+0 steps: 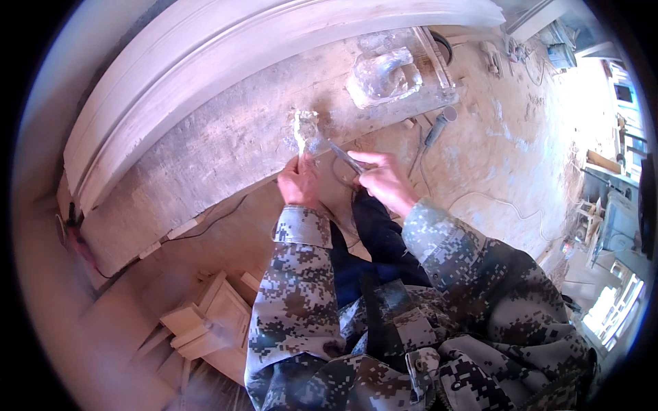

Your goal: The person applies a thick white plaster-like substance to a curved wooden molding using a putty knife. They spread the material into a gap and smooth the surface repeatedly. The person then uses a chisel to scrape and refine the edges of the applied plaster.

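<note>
My left hand (299, 183) is closed near the front edge of the grey, stained board (205, 168). It pinches a thin tool with a white, paste-smeared end (301, 130), which looks like a scraper and lies over the board. To its right, my right hand (386, 179) is closed round a narrow, grey-bladed tool (345, 156) like a putty knife. The index finger stretches along the tool, and its tip points at the smeared end, with a small gap between. Farther back on the board stands a cut-open plastic container (385, 79) coated with white paste.
Long pale moulded boards (185, 68) run along the board's far side. A grey cylindrical power tool (439, 127) with a cord is beyond its right end. A red tool (77, 246) rests at the left end. Wooden pieces (212, 318) are stacked at lower left. A pale cord (504, 202) crosses the dusty floor.
</note>
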Demonstrator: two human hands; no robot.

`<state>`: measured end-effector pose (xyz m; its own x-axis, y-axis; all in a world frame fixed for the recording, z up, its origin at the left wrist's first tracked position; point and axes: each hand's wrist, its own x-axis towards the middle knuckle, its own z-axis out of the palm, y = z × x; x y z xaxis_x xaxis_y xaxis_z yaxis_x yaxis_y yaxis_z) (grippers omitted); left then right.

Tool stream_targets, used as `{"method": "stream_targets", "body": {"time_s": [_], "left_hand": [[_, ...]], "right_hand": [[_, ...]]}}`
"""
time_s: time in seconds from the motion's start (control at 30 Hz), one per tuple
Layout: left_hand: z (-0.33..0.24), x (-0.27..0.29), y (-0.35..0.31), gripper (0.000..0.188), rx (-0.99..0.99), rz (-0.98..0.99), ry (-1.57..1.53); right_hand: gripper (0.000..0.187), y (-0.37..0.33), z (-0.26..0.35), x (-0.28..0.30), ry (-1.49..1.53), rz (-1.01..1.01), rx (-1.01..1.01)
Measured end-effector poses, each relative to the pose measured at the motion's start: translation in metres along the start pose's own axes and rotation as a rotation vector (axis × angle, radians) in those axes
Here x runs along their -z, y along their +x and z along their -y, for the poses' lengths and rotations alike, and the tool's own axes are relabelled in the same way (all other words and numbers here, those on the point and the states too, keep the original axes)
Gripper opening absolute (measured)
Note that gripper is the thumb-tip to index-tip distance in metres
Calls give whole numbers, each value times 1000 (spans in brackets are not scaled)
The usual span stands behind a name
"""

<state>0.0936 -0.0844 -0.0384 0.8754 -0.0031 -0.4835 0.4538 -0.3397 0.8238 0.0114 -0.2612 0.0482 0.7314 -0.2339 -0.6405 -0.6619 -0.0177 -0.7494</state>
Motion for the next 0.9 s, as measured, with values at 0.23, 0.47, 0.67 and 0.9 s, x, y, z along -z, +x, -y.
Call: {"method": "stream_targets", "body": {"time_s": [0.23, 0.47, 0.67, 0.9], "left_hand": [[-6, 35, 19, 33, -438, -132, 382], [-27, 61, 30, 29, -586, -21, 651], [-34, 88, 47, 13, -762, 81, 780], [-24, 90, 59, 13, -826, 117, 738]], "right_hand": [[43, -5, 12, 25, 281, 35, 110], [36, 14, 61, 19, -26, 49, 252], [37, 36, 99, 6, -89, 173, 175], [37, 43, 128, -2, -192, 199, 44]]}}
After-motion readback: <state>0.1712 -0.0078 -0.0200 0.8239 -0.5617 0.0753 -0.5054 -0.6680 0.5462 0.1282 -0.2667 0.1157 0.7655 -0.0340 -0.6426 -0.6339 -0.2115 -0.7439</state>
